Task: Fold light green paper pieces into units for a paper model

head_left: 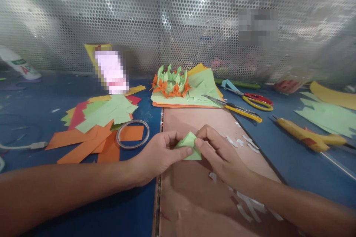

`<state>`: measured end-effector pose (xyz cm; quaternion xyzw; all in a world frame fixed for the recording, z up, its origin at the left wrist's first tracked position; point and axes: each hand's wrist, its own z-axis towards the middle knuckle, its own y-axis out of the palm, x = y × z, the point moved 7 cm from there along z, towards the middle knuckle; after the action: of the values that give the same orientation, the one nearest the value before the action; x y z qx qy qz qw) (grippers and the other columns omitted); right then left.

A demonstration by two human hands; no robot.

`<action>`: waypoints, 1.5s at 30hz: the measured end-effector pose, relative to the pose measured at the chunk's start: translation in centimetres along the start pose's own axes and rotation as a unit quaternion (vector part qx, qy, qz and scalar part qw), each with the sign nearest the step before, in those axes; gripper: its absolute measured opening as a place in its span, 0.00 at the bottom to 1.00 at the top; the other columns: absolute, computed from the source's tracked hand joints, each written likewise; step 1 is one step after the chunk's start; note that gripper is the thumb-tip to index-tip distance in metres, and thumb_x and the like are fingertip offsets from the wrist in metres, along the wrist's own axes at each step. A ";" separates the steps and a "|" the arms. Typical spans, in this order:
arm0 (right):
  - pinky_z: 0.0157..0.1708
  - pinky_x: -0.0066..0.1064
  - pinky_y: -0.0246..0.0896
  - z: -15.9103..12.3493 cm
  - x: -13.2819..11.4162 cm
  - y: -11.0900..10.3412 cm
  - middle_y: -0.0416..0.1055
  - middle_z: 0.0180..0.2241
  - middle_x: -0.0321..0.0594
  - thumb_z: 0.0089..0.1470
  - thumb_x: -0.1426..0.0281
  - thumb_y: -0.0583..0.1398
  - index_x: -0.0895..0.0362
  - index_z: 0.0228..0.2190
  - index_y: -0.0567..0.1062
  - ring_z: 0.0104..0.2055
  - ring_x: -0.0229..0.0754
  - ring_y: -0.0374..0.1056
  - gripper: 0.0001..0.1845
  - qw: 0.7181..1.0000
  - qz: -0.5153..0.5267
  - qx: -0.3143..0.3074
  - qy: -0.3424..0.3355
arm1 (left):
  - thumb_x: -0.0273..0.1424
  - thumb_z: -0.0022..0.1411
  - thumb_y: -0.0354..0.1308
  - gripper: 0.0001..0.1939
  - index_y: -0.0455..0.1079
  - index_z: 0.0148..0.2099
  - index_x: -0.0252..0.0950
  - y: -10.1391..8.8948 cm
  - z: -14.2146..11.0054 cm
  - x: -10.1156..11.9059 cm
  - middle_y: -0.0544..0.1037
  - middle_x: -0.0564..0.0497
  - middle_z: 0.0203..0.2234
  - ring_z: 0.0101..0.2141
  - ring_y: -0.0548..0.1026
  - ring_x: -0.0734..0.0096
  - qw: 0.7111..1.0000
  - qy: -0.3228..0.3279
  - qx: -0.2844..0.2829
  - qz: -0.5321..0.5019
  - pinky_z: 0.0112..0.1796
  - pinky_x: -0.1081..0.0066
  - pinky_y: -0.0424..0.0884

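Observation:
Between both hands is a small folded piece of light green paper (196, 152), its top drawn to a point. My left hand (160, 152) pinches its left side, thumb lying across the front. At its right edge, my right hand (215, 150) grips the paper between thumb and bent forefinger. The fingers behind the paper are partly hidden. Beyond the hands, a ring of folded green and orange paper shapes (172, 83) sits on a stack of coloured sheets (205, 81). A roll of clear tape (119, 139) lies left of my left hand.
A utility knife (241, 110), scissors (257, 102) and a yellow glue gun (308, 137) lie to the right. Orange strips (83, 144) and green sheets (108, 111) spread at left, near a propped phone (111, 70). White scraps (250, 203) litter the brown board (191, 200). A perforated metal panel (139, 14) stands behind.

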<state>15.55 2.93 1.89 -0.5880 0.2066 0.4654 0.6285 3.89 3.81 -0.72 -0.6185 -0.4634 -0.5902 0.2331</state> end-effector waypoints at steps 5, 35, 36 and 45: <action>0.23 0.27 0.53 0.0 -0.3 -0.1 0.57 0.22 0.31 0.60 0.67 0.48 0.54 0.26 0.61 0.23 0.35 0.55 0.11 1.000 -0.008 0.006 -0.013 | 0.35 0.50 0.62 0.11 0.71 0.34 0.33 0.0 -0.1 0.1 0.75 0.53 0.29 0.29 0.70 0.76 1.000 -0.002 0.004 0.000 0.34 0.75 0.64; 0.15 0.24 0.50 -0.4 -0.8 0.5 0.55 0.14 0.27 0.61 0.60 0.45 0.54 0.23 0.60 0.14 0.32 0.52 0.18 0.999 -0.011 -0.039 -0.001 | 0.34 0.50 0.60 0.11 0.65 0.25 0.32 0.4 -0.2 0.7 0.60 0.58 0.19 0.22 0.56 0.80 0.983 0.036 -0.017 0.180 0.24 0.77 0.54; 0.16 0.24 0.50 -0.4 -0.8 0.5 0.55 0.14 0.28 0.60 0.60 0.46 0.54 0.23 0.60 0.15 0.32 0.53 0.18 0.999 -0.016 -0.039 -0.005 | 0.34 0.50 0.60 0.10 0.65 0.26 0.32 0.5 -0.2 0.7 0.61 0.58 0.20 0.22 0.57 0.80 0.983 0.038 -0.020 0.178 0.25 0.77 0.55; 0.20 0.26 0.52 0.0 -0.7 0.4 0.58 0.20 0.32 0.60 0.56 0.43 0.55 0.22 0.61 0.21 0.34 0.54 0.21 0.999 -0.020 -0.038 -0.029 | 0.33 0.56 0.57 0.08 0.67 0.33 0.32 0.3 0.0 1.1 0.68 0.55 0.25 0.27 0.65 0.78 0.993 0.057 -0.026 0.102 0.30 0.76 0.62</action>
<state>14.86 2.62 2.27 -0.6019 0.1586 0.4771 0.6205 4.05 4.02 0.44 -0.6334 -0.3687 -0.6096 0.3021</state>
